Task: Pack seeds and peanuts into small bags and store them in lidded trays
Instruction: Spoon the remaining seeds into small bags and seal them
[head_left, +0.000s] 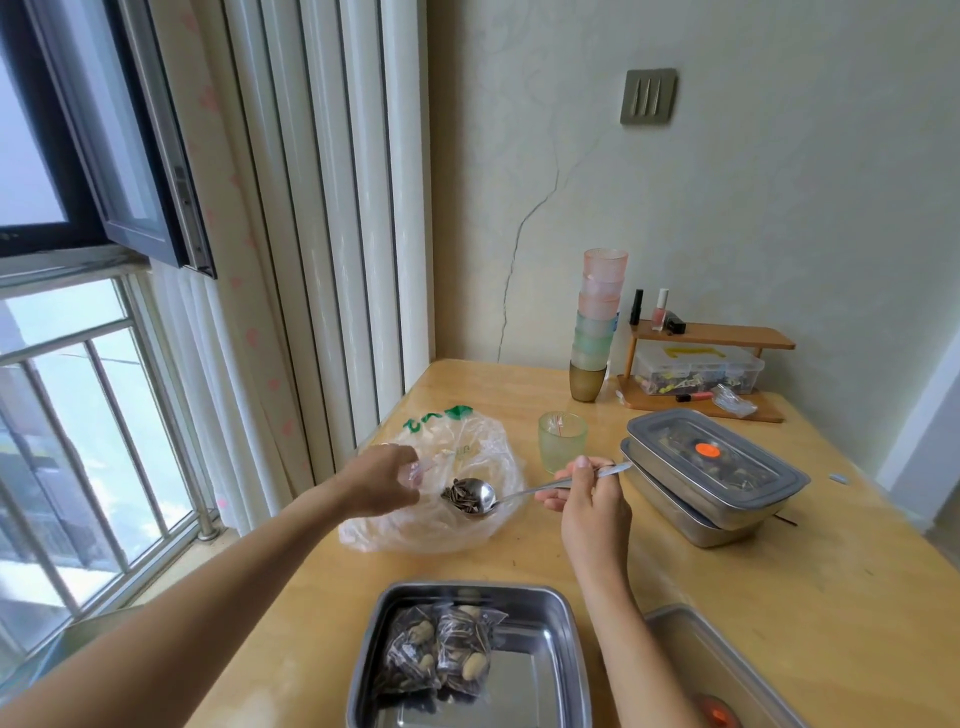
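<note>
the right hand (584, 493) grips the spoon (524, 493) by its handle end, bowl heaped with light, loose seeds (460, 492) that a tilt would spill, over the big plastic bag (467, 441) on the tabletop (779, 551), while the left hand (382, 480) pinches a limp small bag (414, 472)

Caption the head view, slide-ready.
Right hand holds a seed-laden steel spoon beside a small clear bag pinched by the left hand.

Seeds (458, 492) striped black and grey, held in a silver spoon (483, 493), clear bag (467, 441) printed in green, pale green cup (562, 441), stacked cups (600, 312) shaded pink to green, grey lid (753, 467) marked with an orange dot (706, 450), honey-yellow wooden table (779, 571)
</note>
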